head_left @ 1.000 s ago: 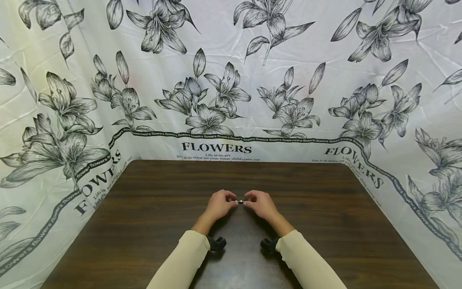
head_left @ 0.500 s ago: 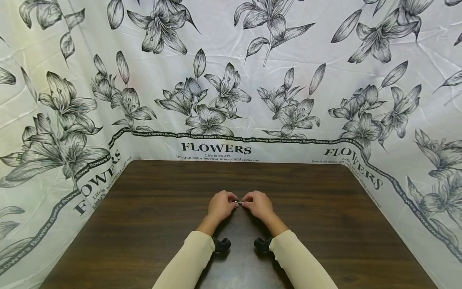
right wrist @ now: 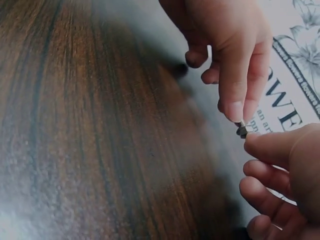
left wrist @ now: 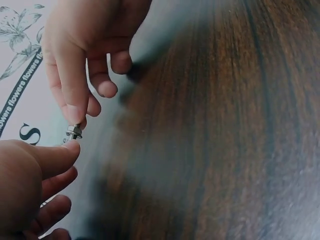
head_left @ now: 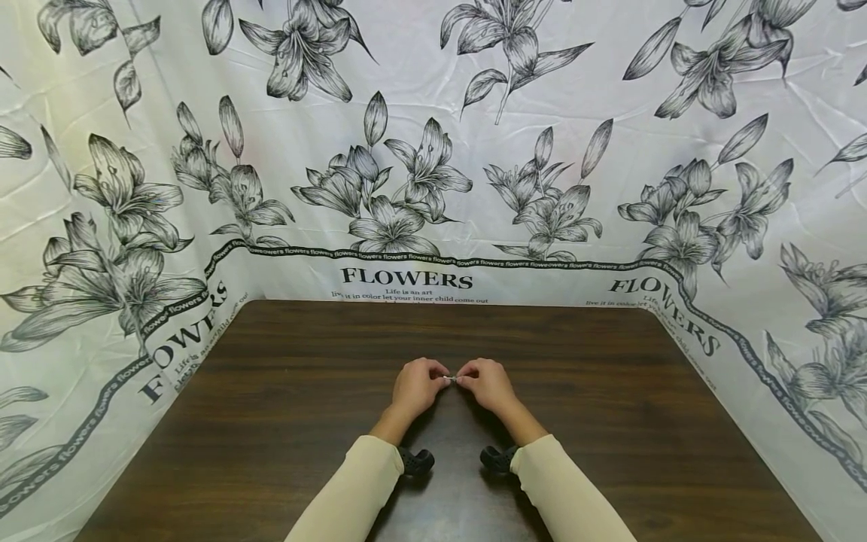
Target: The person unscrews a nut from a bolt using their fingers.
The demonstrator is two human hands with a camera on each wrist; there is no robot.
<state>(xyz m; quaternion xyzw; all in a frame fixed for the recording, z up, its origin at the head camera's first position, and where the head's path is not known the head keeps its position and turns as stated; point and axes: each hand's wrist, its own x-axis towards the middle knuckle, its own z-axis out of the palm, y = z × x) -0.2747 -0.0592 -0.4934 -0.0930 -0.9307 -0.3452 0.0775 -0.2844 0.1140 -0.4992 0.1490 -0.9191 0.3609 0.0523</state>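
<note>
A small silvery bolt (head_left: 451, 379) is held between my two hands, above the dark wooden table. A hex nut (left wrist: 74, 131) with a flange or washer sits around its shaft, seen best in the left wrist view. My left hand (head_left: 415, 388) pinches one end between thumb and finger. The opposite end is pinched by thumb and forefinger of my right hand (head_left: 489, 385). In the right wrist view the nut (right wrist: 242, 131) looks darker and lies just off the right thumb tip. Fingertips cover both ends of the bolt, so its head cannot be made out.
The brown wood-grain table (head_left: 305, 421) spreads around both hands. A white curtain (head_left: 433, 226) printed with black lilies and "FLOWERS" lettering closes off the back and sides. Black wrist-worn devices (head_left: 416, 461) sit at both sleeve cuffs.
Compared with a second ago, my left arm is slightly further right and my right arm slightly further left. Over the last half second the right hand shifts back a little to the right.
</note>
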